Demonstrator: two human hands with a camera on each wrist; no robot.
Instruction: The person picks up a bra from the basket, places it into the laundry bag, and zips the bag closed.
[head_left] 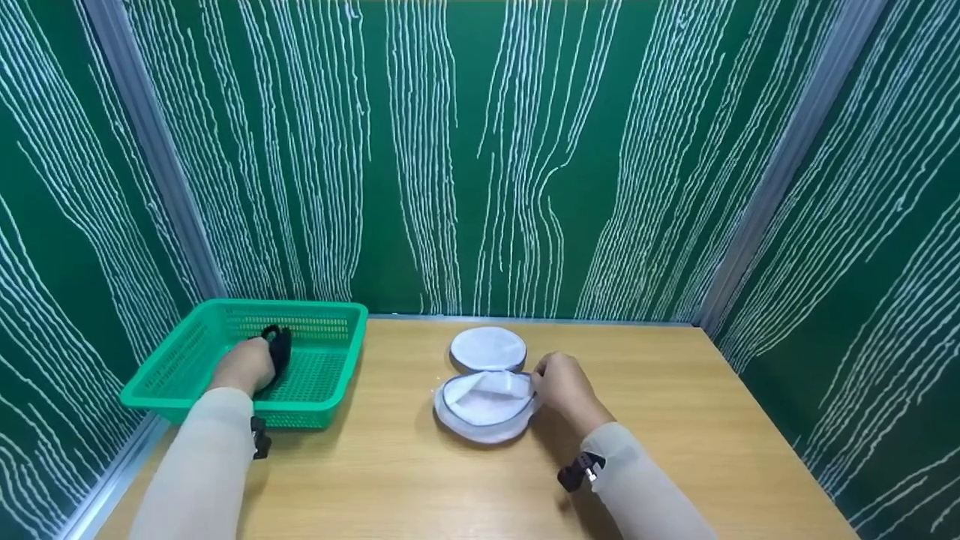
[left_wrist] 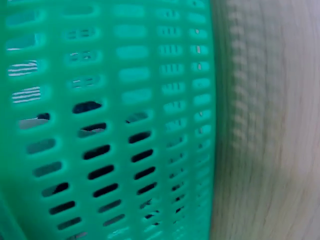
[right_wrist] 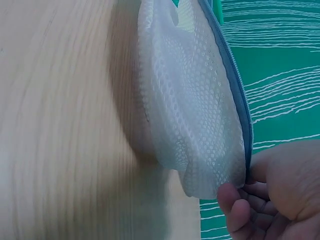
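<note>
Inside the green basket [head_left: 341, 405], my left hand [head_left: 241, 366] grips a black, soft-looking item [head_left: 279, 351] whose exact kind I cannot tell. In the left wrist view the basket wall [left_wrist: 107, 120] covers the hand, and only dark patches show through its slots. My right hand [head_left: 564, 386] pinches the rim of a white mesh laundry bag [head_left: 484, 427] with a grey zip. The bag stands unzipped on the table, its round lid [head_left: 489, 348] folded back behind it. From the right wrist, the thumb and fingers [right_wrist: 237, 212] are at the end of the zip edge [right_wrist: 240, 105].
The wooden table [head_left: 390, 487] ends at green walls [head_left: 465, 150] with white wavy lines on the back and both sides. Metal posts [head_left: 161, 150] stand in the corners. The basket sits at the table's left, close to the wall.
</note>
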